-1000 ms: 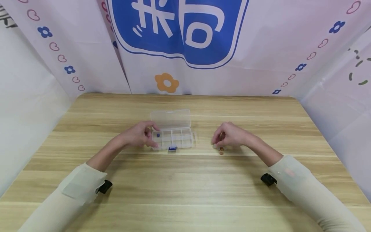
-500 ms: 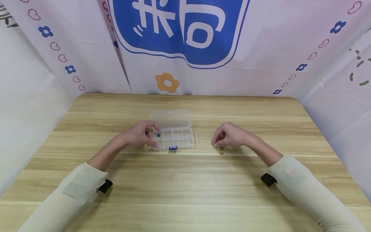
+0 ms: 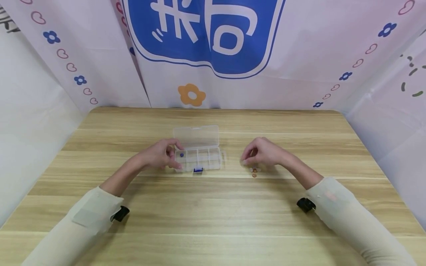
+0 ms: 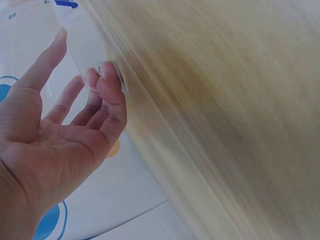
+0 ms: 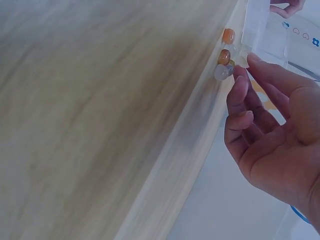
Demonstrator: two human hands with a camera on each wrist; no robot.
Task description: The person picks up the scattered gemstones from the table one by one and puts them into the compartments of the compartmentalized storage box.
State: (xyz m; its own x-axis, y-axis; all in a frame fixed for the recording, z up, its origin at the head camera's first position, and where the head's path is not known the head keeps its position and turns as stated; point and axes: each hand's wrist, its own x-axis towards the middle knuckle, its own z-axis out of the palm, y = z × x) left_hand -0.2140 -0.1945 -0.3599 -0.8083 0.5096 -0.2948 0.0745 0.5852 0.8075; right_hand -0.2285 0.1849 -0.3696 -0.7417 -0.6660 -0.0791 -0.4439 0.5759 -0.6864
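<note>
A clear plastic compartment box (image 3: 203, 160) lies with its lid (image 3: 196, 136) folded back. My left hand (image 3: 162, 153) grips its left end, index finger at the back corner and thumb at the front one. One dark blue bead (image 3: 181, 155) sits in the back left compartment. To the right of the box, my right hand (image 3: 263, 152) pinches a pale translucent bead (image 5: 243, 57) between thumb and fingertips, just above the table. Beside these fingertips lies a small group of beads: an orange one (image 5: 228, 36), an amber-brown one (image 5: 224, 56) and a whitish one (image 5: 221, 72) among them.
A blue latch (image 3: 198, 170) projects from the box's front edge. The wooden table (image 3: 213, 214) ends at a printed white cloth (image 3: 299, 66) hanging behind it. White cloth also hangs at both sides.
My right hand has risen slightly and shifted a little left, away from the bead group, uncovering more pale beads there. The left hand and the box stay where they were.
</note>
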